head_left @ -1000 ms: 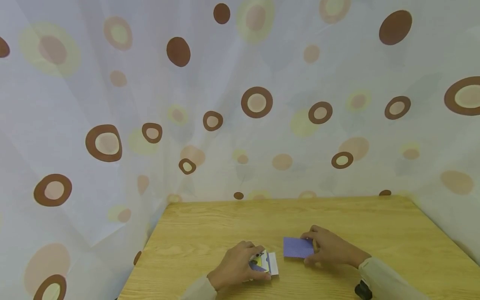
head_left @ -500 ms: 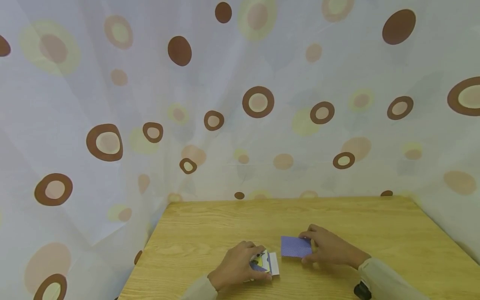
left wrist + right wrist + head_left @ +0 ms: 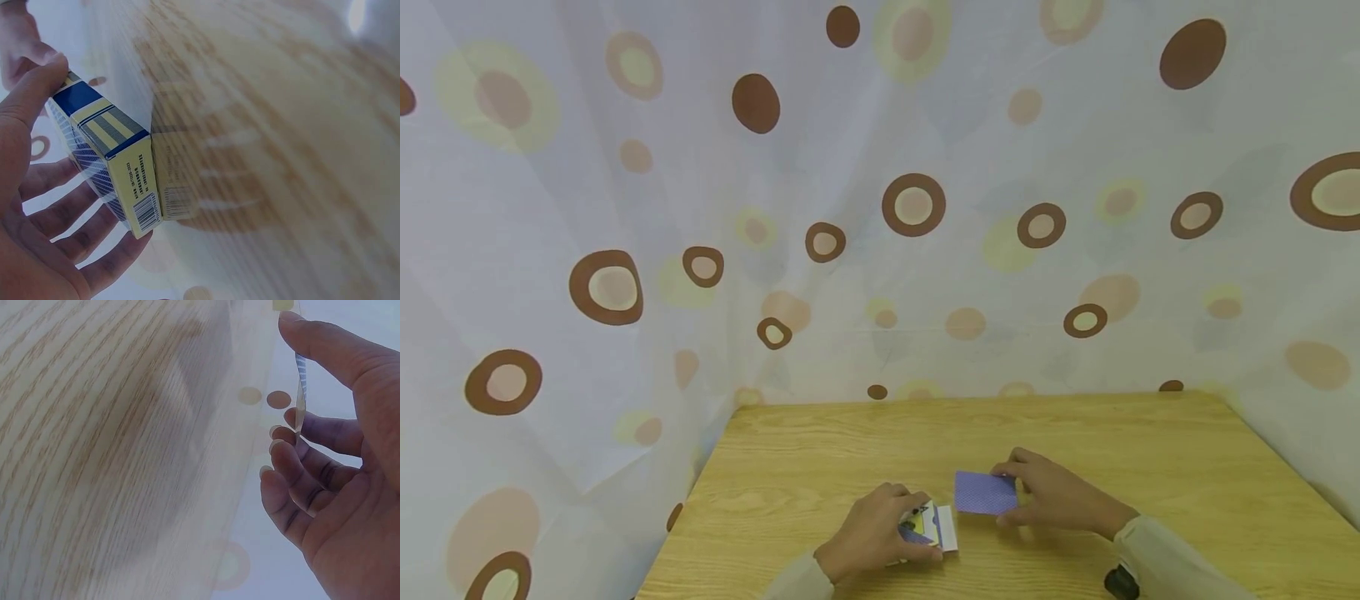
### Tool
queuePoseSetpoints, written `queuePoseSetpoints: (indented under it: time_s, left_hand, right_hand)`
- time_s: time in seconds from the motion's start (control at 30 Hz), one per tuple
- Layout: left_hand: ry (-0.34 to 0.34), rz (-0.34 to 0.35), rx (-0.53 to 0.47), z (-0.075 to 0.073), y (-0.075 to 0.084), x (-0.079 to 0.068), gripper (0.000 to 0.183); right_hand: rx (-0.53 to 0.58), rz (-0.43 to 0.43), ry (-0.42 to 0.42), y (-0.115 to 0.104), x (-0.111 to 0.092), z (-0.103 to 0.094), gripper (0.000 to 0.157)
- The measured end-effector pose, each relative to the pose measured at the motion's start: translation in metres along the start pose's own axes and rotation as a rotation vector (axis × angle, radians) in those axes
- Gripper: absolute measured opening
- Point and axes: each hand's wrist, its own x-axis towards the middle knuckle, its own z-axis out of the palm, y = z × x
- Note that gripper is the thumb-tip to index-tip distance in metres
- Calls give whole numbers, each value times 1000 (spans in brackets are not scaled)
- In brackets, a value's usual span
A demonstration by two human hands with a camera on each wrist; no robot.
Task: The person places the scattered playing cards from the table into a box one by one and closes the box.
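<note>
My left hand [image 3: 874, 530] grips a small card box [image 3: 917, 533] lying on the wooden table, its white flap [image 3: 948, 528] open toward the right. In the left wrist view the card box [image 3: 112, 140] shows blue and striped sides and a cream end with a barcode; thumb and fingers curl around it. My right hand [image 3: 1056, 493] pinches playing cards [image 3: 985, 492] by their right end, blue patterned back up, just right of and beyond the box. Edge-on in the right wrist view, the cards [image 3: 301, 394] look like a thin stack; how many cannot be told.
The wood-grain table [image 3: 820, 442] runs back to a hanging cloth [image 3: 850, 350] with brown and beige dots, which also encloses the left and right sides. A dark object [image 3: 1122, 582] is at the right wrist.
My right hand has slid a little to the left with the playing cards, bringing them closer to the box's open end. The left hand and the box stay in place.
</note>
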Motion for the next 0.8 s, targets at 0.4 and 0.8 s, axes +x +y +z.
queuePoseSetpoints:
  time_s: [0.4, 0.8]
  left_hand:
    - [-9, -12, -7, -1, 2, 1, 84]
    - [6, 9, 17, 1, 0, 2, 84]
  right_hand:
    - [12, -37, 1, -11, -1, 0, 65]
    - [34, -17, -22, -16, 1, 7, 65]
